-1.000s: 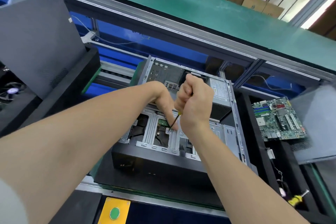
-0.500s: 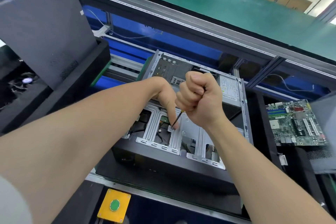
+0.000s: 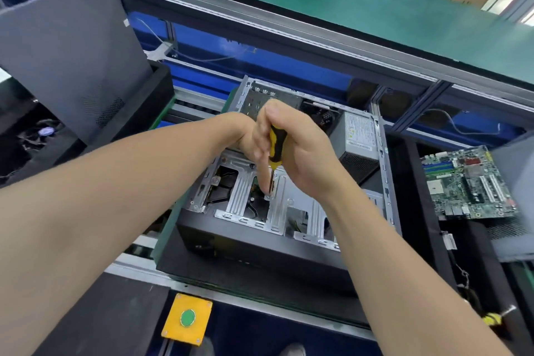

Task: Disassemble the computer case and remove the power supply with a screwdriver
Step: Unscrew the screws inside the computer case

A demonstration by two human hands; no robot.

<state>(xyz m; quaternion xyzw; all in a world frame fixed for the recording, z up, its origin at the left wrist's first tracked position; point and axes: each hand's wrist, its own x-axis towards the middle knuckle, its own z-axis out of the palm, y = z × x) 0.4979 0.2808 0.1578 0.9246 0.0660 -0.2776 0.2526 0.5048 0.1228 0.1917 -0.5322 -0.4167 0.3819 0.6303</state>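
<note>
Right hand (image 3: 300,150) has rolled, gripping screwdriver (image 3: 276,144); left hand (image 3: 248,139) touches its shaft, fingers straight; label (image 3: 359,131) illegible.

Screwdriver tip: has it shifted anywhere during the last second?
No. The screwdriver tip stays at the same spot on the silver bracket inside the computer case; only the right hand has loosened round the handle.

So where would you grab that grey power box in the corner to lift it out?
Probably from above, since the computer case is open on top. Hold the power supply by its left face and its vented near end, which look free. Its right side sits against the case wall, leaving no room for fingers.
</note>
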